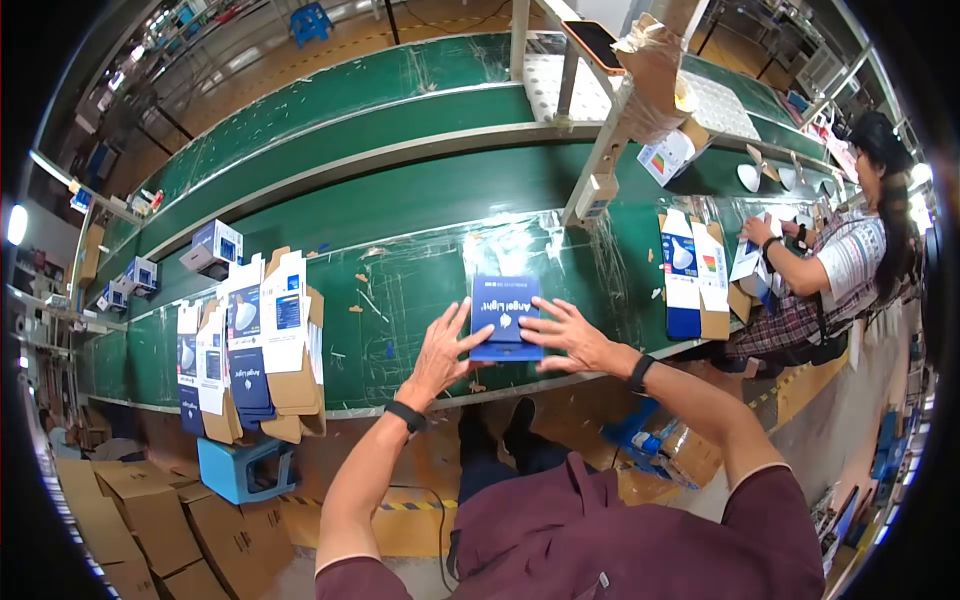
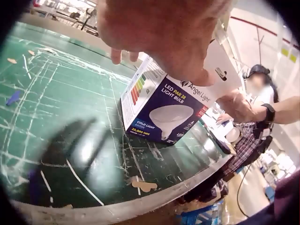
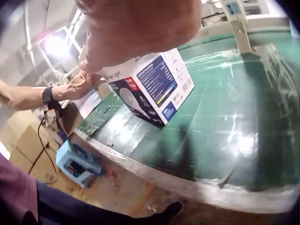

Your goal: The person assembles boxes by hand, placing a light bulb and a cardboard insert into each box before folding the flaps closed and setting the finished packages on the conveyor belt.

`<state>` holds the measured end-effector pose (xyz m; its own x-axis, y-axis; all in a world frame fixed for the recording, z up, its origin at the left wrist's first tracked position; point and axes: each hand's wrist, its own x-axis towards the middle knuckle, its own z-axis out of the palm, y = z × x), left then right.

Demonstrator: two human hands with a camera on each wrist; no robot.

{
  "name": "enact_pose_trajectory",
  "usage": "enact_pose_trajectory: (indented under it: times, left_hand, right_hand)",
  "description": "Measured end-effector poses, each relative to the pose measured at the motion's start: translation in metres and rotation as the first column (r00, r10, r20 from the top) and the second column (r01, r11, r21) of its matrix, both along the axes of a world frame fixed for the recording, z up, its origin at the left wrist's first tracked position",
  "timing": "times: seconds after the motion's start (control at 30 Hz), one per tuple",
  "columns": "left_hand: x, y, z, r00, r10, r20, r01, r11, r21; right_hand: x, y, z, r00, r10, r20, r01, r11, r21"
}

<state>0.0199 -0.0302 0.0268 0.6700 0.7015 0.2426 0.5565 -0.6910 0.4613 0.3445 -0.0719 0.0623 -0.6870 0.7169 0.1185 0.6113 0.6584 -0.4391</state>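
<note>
A carton printed "LED PAR 38 light bulb" point(image 2: 171, 110) stands upright on the green table, near its front edge. From above, its dark blue top point(image 1: 506, 300) shows "Angel Light" lettering. My left hand point(image 1: 440, 345) lies along the left side with spread fingers, thumb and fingertip touching the blue top. Opposite it, my right hand point(image 1: 575, 338) spreads its fingers over the right edge and touches the top too. Both hands hide part of the carton's upper end in the wrist views, where a white panel with a slot point(image 2: 220, 74) sticks up beside the left hand.
Flat printed cartons point(image 1: 250, 345) are piled at the left table edge, with more point(image 1: 690, 275) at the right. Several made-up boxes point(image 1: 215, 248) stand further left. A metal post point(image 1: 600, 170) rises behind. Another person point(image 1: 830, 255) works at the right. A blue stool point(image 1: 245, 470) stands below.
</note>
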Motion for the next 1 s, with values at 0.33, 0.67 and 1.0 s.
enact_pose_trajectory:
  times: [0.33,0.67,1.0]
  left_hand:
    - [0.018,-0.015,-0.004,0.959,0.125,0.255,-0.089,0.985,-0.148]
    - [0.058,-0.03,-0.033,0.554,0.751,0.358,-0.365,0.606,-0.707]
    - [0.063,-0.007,-0.027,0.663,0.687,0.299,-0.453,0.685,-0.571]
  right_hand:
    - [-0.01,0.001,-0.031,0.901,-0.274,-0.337,0.236,0.96,-0.149]
    - [-0.071,-0.006,-0.058,0.45,-0.666,-0.595,0.697,0.679,-0.233]
    - [-0.103,0.005,-0.078,-0.13,-0.839,-0.529,0.414,0.439,-0.798]
